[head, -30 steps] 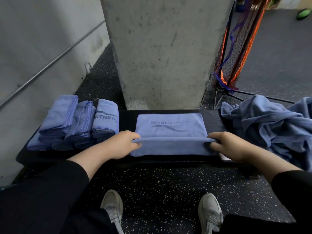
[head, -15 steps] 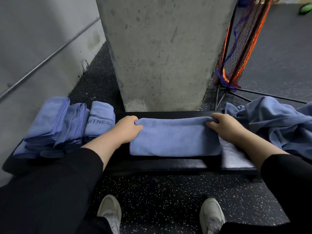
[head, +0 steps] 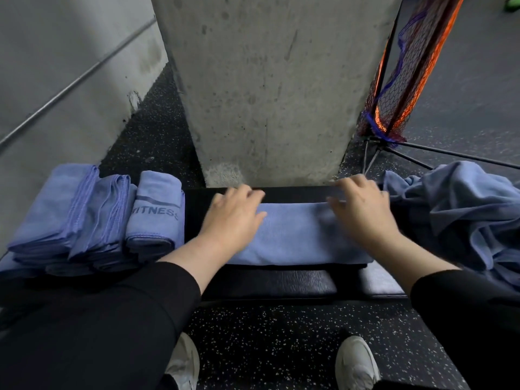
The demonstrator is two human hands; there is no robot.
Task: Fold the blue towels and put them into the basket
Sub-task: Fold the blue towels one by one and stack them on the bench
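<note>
A blue towel (head: 298,235), folded into a flat band, lies across the middle of the black bench (head: 281,282). My left hand (head: 233,215) lies flat on its left end with straight fingers. My right hand (head: 360,209) is over its right end, fingers spread and blurred by motion. Three folded blue towels (head: 92,215) lie side by side on the bench's left end; the nearest one reads FITNESS. A heap of unfolded blue towels (head: 461,218) lies on the right end. No basket is in view.
A concrete pillar (head: 270,88) rises directly behind the bench. A grey wall with a rail (head: 64,88) runs along the left. An orange and black net on a thin metal stand (head: 399,80) is at the back right. My two white shoes (head: 356,364) rest on speckled black floor.
Both hands carried the towel's near edge over to the far edge, let go, and now lie flat on the folded band. The view has tilted slightly.
</note>
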